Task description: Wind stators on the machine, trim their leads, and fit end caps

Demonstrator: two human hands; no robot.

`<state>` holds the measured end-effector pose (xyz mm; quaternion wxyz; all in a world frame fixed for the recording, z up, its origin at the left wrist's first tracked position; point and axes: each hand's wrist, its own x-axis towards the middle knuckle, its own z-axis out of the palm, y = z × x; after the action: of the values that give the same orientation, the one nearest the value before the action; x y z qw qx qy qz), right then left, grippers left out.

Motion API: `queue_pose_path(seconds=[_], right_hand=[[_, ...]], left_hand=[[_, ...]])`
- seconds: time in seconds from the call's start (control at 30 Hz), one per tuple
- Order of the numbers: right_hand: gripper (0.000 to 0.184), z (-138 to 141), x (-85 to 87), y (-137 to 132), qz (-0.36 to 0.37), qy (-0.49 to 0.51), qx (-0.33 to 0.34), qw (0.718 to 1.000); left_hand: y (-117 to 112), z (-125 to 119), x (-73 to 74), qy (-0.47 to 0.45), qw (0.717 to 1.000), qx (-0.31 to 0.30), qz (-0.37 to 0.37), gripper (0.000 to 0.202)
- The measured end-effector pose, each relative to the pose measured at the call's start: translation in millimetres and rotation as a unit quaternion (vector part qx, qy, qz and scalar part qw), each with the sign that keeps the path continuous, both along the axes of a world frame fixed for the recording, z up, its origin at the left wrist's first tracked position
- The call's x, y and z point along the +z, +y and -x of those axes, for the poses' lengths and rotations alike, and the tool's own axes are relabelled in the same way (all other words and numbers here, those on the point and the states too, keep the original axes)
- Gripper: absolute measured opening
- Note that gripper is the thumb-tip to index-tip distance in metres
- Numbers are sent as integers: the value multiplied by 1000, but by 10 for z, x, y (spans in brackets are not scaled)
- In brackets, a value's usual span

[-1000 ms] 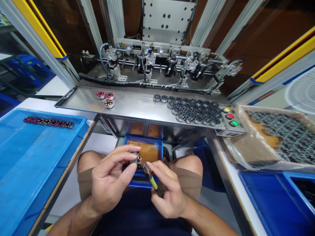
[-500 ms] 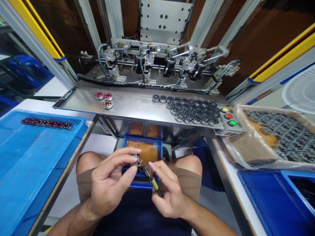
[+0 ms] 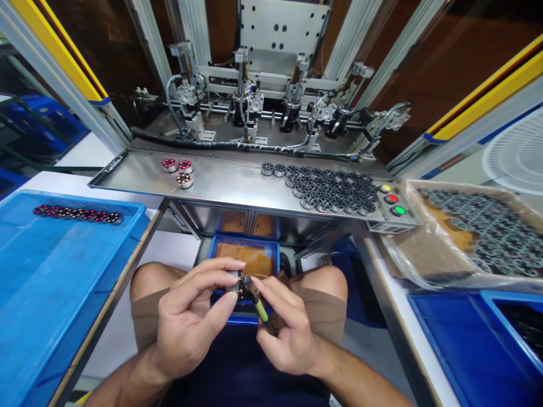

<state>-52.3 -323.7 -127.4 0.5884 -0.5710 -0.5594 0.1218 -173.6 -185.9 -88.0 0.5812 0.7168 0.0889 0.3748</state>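
Over my lap, my left hand point(image 3: 186, 319) pinches a small motor stator point(image 3: 233, 284) between thumb and fingertips. Its dark wound face points right. My right hand point(image 3: 288, 325) is wrapped round wire cutters point(image 3: 261, 310) with green and black handles. Their dark head touches or lies very close to the stator's right face; whether the jaws are closed on a wire I cannot tell. Below both hands is a blue bin point(image 3: 278, 249) with a brown sheet in it. Three wound stators point(image 3: 184, 180) with red or copper coils stand on the steel ledge point(image 3: 229, 183) ahead.
Many bare dark stator cores point(image 3: 331, 189) crowd the ledge's right half, beside a button box point(image 3: 397, 210). A blue tray point(image 3: 63, 271) at left holds a row of wound stators point(image 3: 76, 213). At right lies a plastic-lined box point(image 3: 428, 265) of cores. A winding machine point(image 3: 254, 104) stands behind.
My right hand has brought the cutters left and up against the stator, and the loose copper wires at its face no longer show. The machine's tilted arms have swung upright.
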Motion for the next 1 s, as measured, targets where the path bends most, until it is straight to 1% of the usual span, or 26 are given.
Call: queue_pose_path(seconds=[0.1, 0.2, 0.27, 0.3, 0.4, 0.47, 0.57, 0.63, 0.73, 0.8, 0.83, 0.9, 1.0], right_hand=[[81, -2, 0, -24, 15, 2, -7, 1000], [77, -41, -1, -67, 71, 22, -33, 997], [74, -84, 5, -111, 116, 39, -44, 991], [73, -107, 14, -140, 138, 45, -45, 988], [73, -157, 69, -253, 199, 61, -34, 977], [72, -163, 131, -339, 220, 86, -20, 971], [74, -140, 255, -439, 217, 127, 7, 968], [76, -119, 346, -468, 195, 141, 23, 970], [80, -103, 457, -458, 165, 141, 46, 975], [82, -97, 496, -439, 158, 143, 60, 975], [84, -92, 505, -430, 155, 148, 69, 974], [87, -77, 510, -419, 145, 166, 87, 972], [87, -43, 511, -409, 145, 196, 108, 964]], left_hand=[[9, -4, -5, 0, 1000, -5, 1, 33], [45, -13, -29, -6, 1000, -10, -14, 32], [86, -11, -66, -18, 998, -9, -60, 34], [109, -7, -89, -26, 996, -3, -84, 38], [182, 10, -145, -37, 989, 35, -142, 62], [220, 18, -149, -28, 979, 59, -195, 67], [245, 14, -100, -12, 952, 73, -297, 57], [241, 4, -55, -2, 936, 80, -344, 50], [227, -8, -11, 14, 923, 91, -375, 41], [230, -7, -4, 21, 918, 95, -384, 38], [237, -3, -7, 22, 916, 95, -390, 39], [255, 13, -19, 14, 913, 86, -398, 48], [271, 48, -46, -12, 924, 62, -376, 68]])
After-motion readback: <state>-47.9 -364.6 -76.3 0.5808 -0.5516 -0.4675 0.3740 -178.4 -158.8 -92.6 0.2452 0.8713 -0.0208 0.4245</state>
